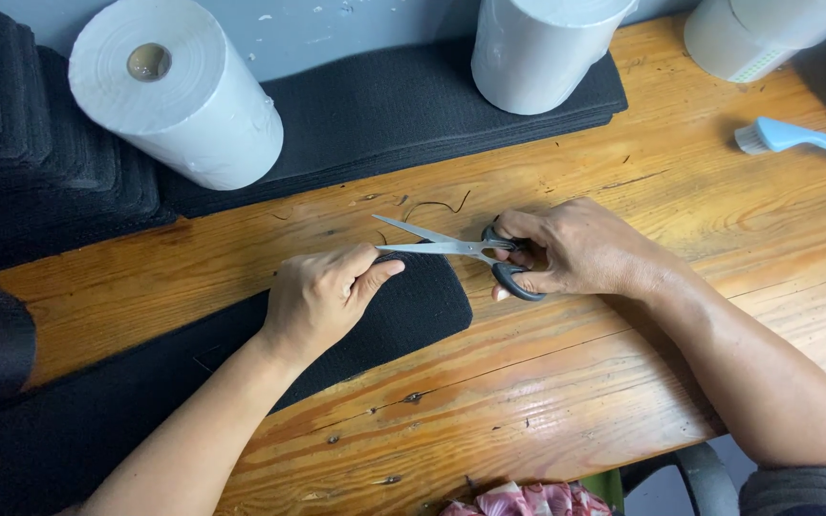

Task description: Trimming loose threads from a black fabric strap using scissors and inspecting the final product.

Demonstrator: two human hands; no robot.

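Right hand (580,250) fingers closed through black loop handles of steel scissors (451,247), blades parted. Left hand (322,296) pinches rounded end of black ribbed foam strip (413,306), mid tabletop (623,382), varnished knotty wood. White paper roll (179,96) at far edge.

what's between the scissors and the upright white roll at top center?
In the head view: bare wooden table with a loose dark thread, then the edge of the flat black fabric stack that the upright white roll stands on, beyond the scissors.
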